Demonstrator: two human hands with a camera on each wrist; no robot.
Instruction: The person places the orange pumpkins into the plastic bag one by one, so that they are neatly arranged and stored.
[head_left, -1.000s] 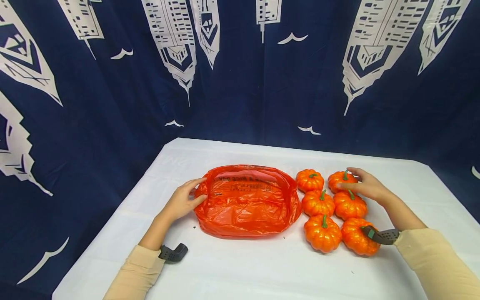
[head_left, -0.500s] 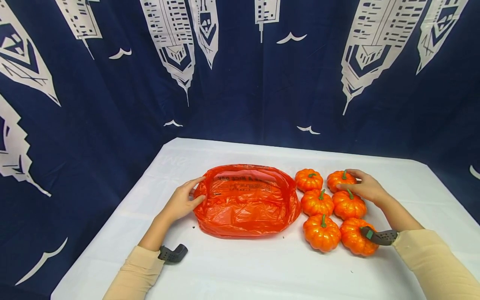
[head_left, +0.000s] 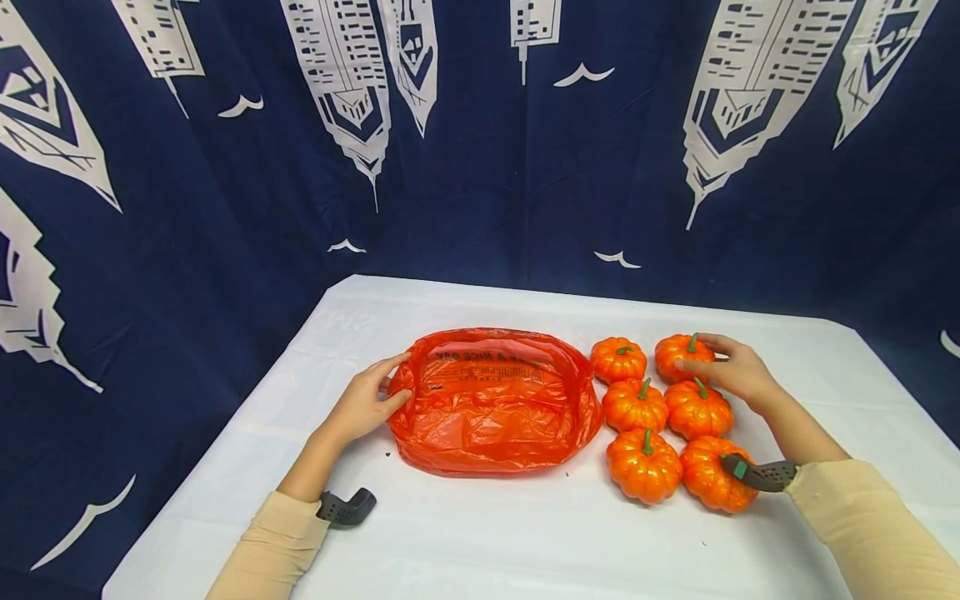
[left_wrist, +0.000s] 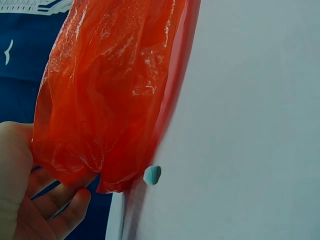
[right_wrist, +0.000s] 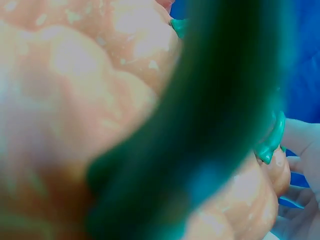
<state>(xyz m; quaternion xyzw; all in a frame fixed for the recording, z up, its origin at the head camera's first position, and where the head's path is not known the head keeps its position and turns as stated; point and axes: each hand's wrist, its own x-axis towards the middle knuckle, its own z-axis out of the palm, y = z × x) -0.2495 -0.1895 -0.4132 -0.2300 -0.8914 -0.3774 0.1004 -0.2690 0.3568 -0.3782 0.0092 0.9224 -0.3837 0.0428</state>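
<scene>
A red plastic bag [head_left: 487, 454] lies on the table with its mouth spread wide and dark print on its inner wall. My left hand [head_left: 365, 402] holds the bag's left rim, thumb and forefinger spread along it; in the left wrist view, the other fingers [left_wrist: 57, 205] curl below the film. At the far right, my right hand [head_left: 738, 371] grips a small orange pumpkin [head_left: 678, 357] with a green stem. Several other pumpkins [head_left: 635, 406] stand in two columns beside the bag. A blurred green stem [right_wrist: 200, 125] covers much of the right wrist view.
The white-covered table [head_left: 480, 542] ends at the back before a dark blue curtain [head_left: 480, 208] printed with buildings and birds. The nearest right pumpkin [head_left: 712, 479] sits under the right wrist's black camera mount [head_left: 765, 473]. Another black mount [head_left: 348, 507] is on the left wrist.
The right hand has closed around the far right pumpkin, which has shifted slightly up and away from the pumpkin in front. The left hand and bag have stayed the same.
</scene>
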